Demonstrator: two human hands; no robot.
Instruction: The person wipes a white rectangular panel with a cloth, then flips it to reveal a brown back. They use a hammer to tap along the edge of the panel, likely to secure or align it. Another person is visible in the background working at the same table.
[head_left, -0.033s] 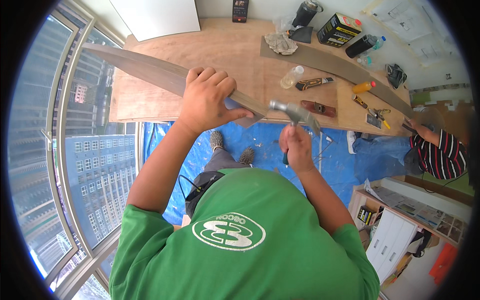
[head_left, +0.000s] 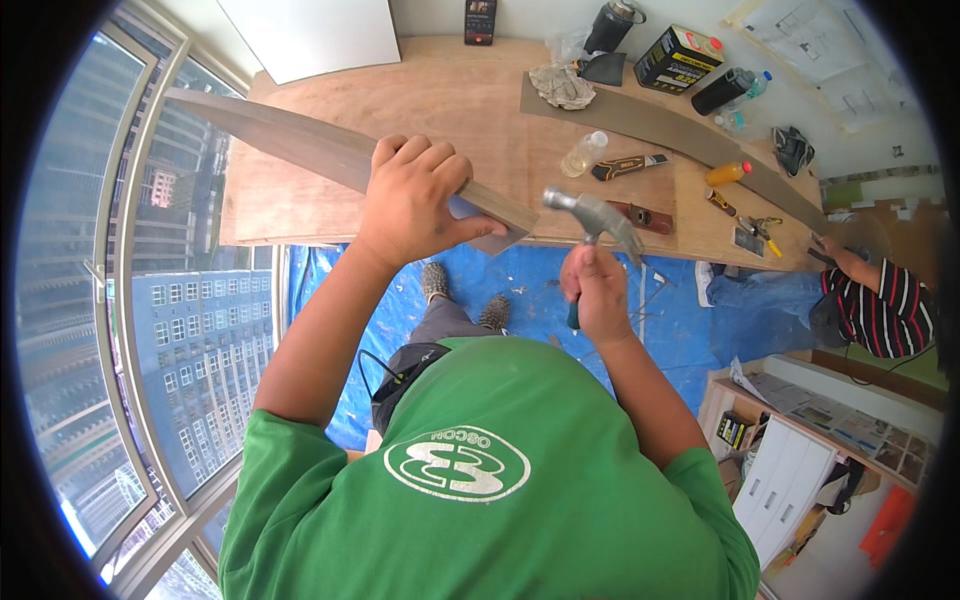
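My left hand point(head_left: 415, 200) is wrapped over the top edge of a long brown wood board point(head_left: 300, 140), close to its near right end. Its thumb presses along the side by that end, and the board reaches back to the far left over the workbench point(head_left: 470, 100). In my right hand point(head_left: 600, 290) is a claw hammer point(head_left: 600, 215), gripped by its dark green handle. The steel head is up, its striking face pointing left toward the board's end with a small gap between them. My palm and fingers hide part of the handle.
On the bench lie a utility knife point(head_left: 628, 167), a small clear bottle point(head_left: 584, 155), a brown wooden block plane point(head_left: 645, 217), an orange bottle point(head_left: 728, 174) and a long strip point(head_left: 640, 120). A black can point(head_left: 678, 62) stands behind. At right, a co-worker point(head_left: 880, 310) touches the bench. Blue sheeting point(head_left: 540, 300) covers the floor.
The hammer head has risen slightly and tilted a little. My left hand and the board stay in place.
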